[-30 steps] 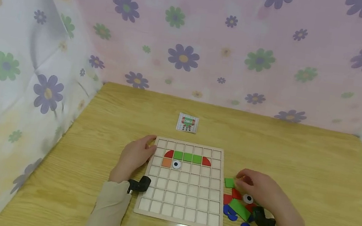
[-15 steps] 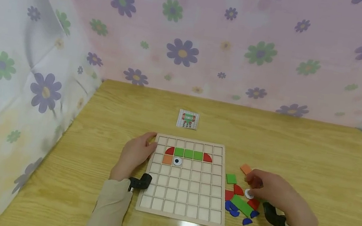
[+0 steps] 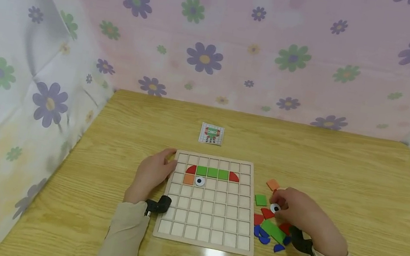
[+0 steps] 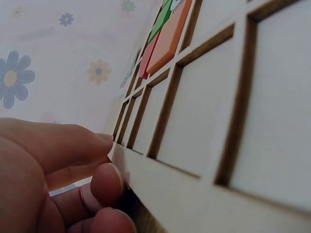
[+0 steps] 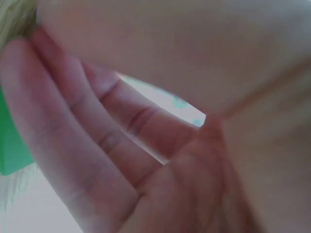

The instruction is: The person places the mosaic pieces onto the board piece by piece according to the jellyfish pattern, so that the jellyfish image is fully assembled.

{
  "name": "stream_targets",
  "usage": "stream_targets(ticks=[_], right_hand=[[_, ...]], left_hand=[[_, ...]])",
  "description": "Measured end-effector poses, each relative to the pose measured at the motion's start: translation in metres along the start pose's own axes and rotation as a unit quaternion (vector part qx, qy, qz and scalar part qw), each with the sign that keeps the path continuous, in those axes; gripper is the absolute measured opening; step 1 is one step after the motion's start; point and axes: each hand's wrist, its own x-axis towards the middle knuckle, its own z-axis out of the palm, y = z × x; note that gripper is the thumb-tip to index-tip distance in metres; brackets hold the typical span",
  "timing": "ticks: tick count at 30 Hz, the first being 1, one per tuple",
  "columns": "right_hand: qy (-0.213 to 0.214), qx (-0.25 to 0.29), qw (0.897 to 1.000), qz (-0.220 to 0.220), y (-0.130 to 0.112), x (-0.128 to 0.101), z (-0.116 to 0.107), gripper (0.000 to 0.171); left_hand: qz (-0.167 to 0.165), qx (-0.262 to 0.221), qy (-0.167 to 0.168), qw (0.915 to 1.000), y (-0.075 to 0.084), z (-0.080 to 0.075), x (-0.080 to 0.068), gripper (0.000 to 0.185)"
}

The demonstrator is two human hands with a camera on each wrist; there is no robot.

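Note:
My left hand holds the left edge of a pale wooden grid board, near its far corner. In the left wrist view its fingertips are bent against the rim. On the board lie green squares between two red quarter-circles, with an orange square and a white eye disc below. Right of the board, my right hand pinches a second eye disc over the loose pieces. In the right wrist view the fingers hide the disc.
Around my right hand lie a green square, a green rectangle, an orange square, red pieces and several blue half-rounds. A small pattern card lies beyond the board. Flowered cloth encloses the table.
My right hand shifted right over the pieces, uncovering the orange square, then came back left and away from me with the eye disc. My left hand stays at the board's edge.

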Motion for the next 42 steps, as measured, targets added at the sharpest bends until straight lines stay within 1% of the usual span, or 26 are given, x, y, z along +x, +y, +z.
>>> stream_targets(ticks=[5,7,12,16,18,21,24,26,28,31,36,42], right_hand=[[0.007,-0.006,1.000,-0.002,0.002,0.002,0.003,0.019],[0.012,-0.008,1.000,0.002,0.002,0.003,0.004,0.019],[0.025,0.000,1.000,0.014,0.003,0.002,0.003,0.017],[0.028,0.002,0.999,0.019,0.001,0.000,0.002,0.011],[0.032,0.001,0.999,0.014,0.001,0.000,0.002,0.010],[0.052,0.001,0.999,-0.004,-0.001,0.001,0.000,0.013],[0.080,-0.002,0.997,-0.021,-0.004,0.004,0.000,0.010],[0.095,-0.004,0.995,-0.021,-0.007,0.006,0.002,0.008],[0.101,-0.001,0.995,-0.018,-0.009,0.008,0.004,0.008],[0.106,0.009,0.994,-0.018,-0.014,0.012,0.007,0.010],[0.113,0.033,0.992,-0.037,-0.022,0.019,0.011,0.016],[0.097,0.060,0.992,-0.045,-0.030,0.027,0.017,0.018]], left_hand=[[-0.027,-0.022,-0.015,0.9993,0.000,0.001,-0.002,0.042],[-0.033,-0.026,-0.017,0.9990,0.000,0.001,-0.002,0.042],[-0.020,-0.023,-0.009,0.9995,0.001,0.000,-0.002,0.041],[-0.025,-0.019,-0.009,0.9995,0.001,-0.001,-0.002,0.041],[-0.028,-0.016,-0.010,0.9994,0.001,-0.001,-0.003,0.042],[-0.030,-0.016,-0.010,0.9994,0.001,-0.001,-0.003,0.041],[-0.025,-0.018,-0.008,0.9995,0.002,-0.001,-0.002,0.041],[-0.024,-0.017,-0.008,0.9995,0.002,-0.001,-0.001,0.041],[-0.023,-0.014,-0.008,0.9996,0.002,-0.001,-0.001,0.041],[-0.025,-0.013,-0.009,0.9996,0.002,-0.001,-0.001,0.041],[-0.023,-0.018,-0.007,0.9996,0.002,0.000,0.001,0.041],[-0.024,-0.014,-0.007,0.9996,0.002,0.000,0.001,0.041]])
